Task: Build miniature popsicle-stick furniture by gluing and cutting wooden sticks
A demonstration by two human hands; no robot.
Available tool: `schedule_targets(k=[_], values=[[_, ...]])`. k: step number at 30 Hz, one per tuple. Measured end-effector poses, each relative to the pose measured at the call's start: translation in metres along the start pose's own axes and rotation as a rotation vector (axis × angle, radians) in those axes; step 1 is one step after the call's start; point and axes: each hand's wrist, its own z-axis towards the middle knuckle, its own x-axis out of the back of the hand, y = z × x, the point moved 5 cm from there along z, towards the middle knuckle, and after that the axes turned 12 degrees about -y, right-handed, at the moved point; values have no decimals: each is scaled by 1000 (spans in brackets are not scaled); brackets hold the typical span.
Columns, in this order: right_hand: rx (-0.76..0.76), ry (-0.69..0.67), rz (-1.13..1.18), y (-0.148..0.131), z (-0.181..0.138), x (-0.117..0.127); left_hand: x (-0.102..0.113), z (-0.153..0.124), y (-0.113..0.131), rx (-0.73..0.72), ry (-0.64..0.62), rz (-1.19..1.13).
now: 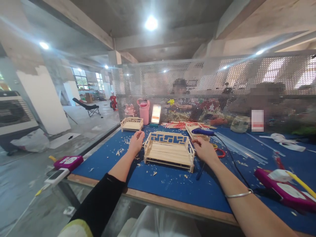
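A miniature bench of pale wooden sticks [170, 151], with a lattice back and side rails, stands upright on the blue table mat. My left hand [136, 144] is at its left end, fingers pinched together by the back corner. At the right end, my right hand [205, 149] has its fingertips closed beside the rear post. Whether either hand grips the bench or a small piece is not clear. Just behind my right hand lies a blue glue gun [202, 132] with a dark cord. A similar small bench [132, 124] stands farther back on the left.
Another stick piece [194, 128] lies behind the glue gun, near red-and-pale sticks [176, 125]. Red-handled scissors [220, 152], clear glue sticks [234, 146] and a purple device [286, 191] are to the right. A pink tumbler [144, 112] stands before a perforated screen [158, 82]; people sit beyond it.
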Motion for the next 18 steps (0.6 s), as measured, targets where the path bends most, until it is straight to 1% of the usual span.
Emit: schedule_targets(k=[2,3,4,5,7,8,10,12,14,18], values=[[25,10,52,-6,-1,-1,5,5,14,-48,5,23],[31,16,74,-7,-1,-1,7,8,26,-91,-7,54],[36,22,93,-7,-2,-1,6,12,42,-169,-46,117],[39,27,110,-6,-2,0,1,15,59,-252,-110,200],[41,37,138,-3,-3,1,-16,21,92,-373,-315,362],[42,40,149,-2,-4,2,-27,24,105,-405,-401,424],[48,42,167,1,-4,1,-47,29,122,-419,-522,549],[54,38,181,2,-4,0,-64,34,129,-401,-598,643],[58,32,191,2,-3,-1,-75,38,127,-383,-639,725],[63,24,204,2,-3,0,-85,42,117,-362,-695,860]])
